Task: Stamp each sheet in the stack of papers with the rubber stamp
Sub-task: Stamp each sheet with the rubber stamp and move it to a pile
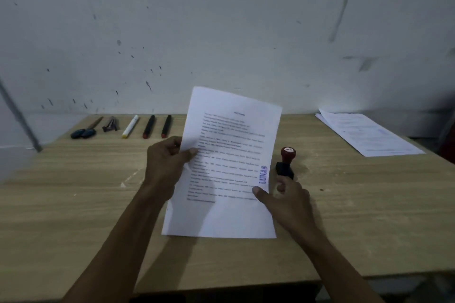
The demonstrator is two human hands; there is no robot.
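A printed white sheet with a blue "LUNAS" stamp mark near its right edge is lifted off the wooden table, tilted up toward me. My left hand pinches its left edge, thumb on top. My right hand grips its right edge just below the stamp mark. The rubber stamp, with a red knob and a black base, stands upright on the table just beyond my right hand, free of both hands. Whether more sheets lie under the held one is hidden.
A pile of printed sheets lies at the table's far right corner. Along the back edge lie scissors, a dark clip-like item, a white marker and two black markers. A wall rises right behind.
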